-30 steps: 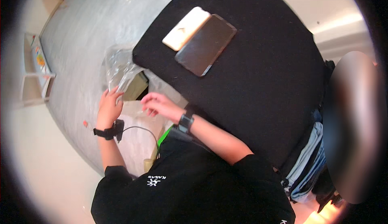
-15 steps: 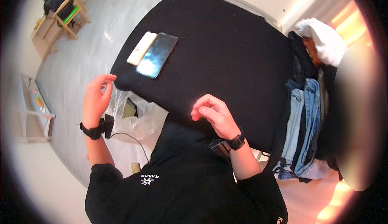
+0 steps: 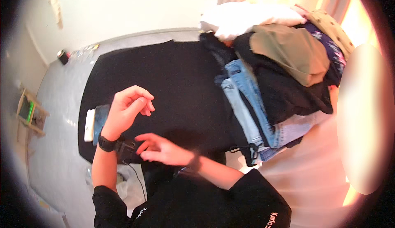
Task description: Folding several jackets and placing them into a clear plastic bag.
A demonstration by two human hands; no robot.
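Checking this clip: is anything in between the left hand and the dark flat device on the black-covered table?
Nothing visible is. The left hand appears just right of the dark flat device, with hand and wrist hiding part of it from view. The white slab lies on the device's other side.

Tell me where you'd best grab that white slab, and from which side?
Probably the left long edge of the white slab, coming from the left: it lies flat, that edge is free and near the table's rim, while the dark slab lies along its right.
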